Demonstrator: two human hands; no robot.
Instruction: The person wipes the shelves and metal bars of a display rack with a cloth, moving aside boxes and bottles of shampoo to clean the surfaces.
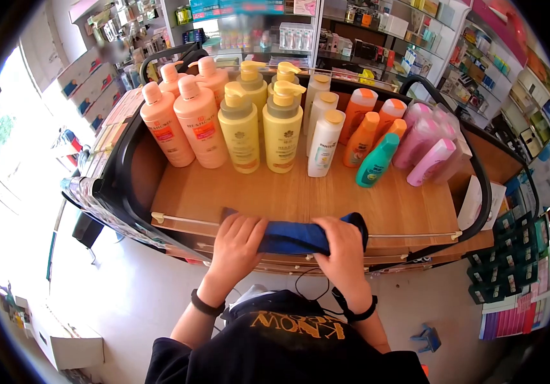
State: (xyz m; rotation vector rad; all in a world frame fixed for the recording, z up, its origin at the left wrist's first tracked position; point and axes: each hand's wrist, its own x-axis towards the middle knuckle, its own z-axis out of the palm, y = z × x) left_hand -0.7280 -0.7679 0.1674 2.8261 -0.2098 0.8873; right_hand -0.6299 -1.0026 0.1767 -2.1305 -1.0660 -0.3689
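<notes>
A folded blue cloth (293, 237) with dark edging is stretched between my two hands at the front edge of the wooden counter (262, 198). My left hand (239, 242) grips its left end, fingers curled over the top. At the other end my right hand (342, 246) is closed round the cloth, and a dark-rimmed part sticks out past it. Behind the cloth stand peach pump bottles (201, 125), yellow pump bottles (282, 134), white bottles (325, 144), orange bottles (360, 139), a teal bottle (378, 161) and pink bottles (431, 163).
A thin rail (409, 236) runs along the counter's front edge. Black curved frames (485, 192) bound its sides. Stocked glass shelves (377, 38) line the back. A dark green rack (504, 259) stands at right, and a small blue stool (426, 337) is on the floor.
</notes>
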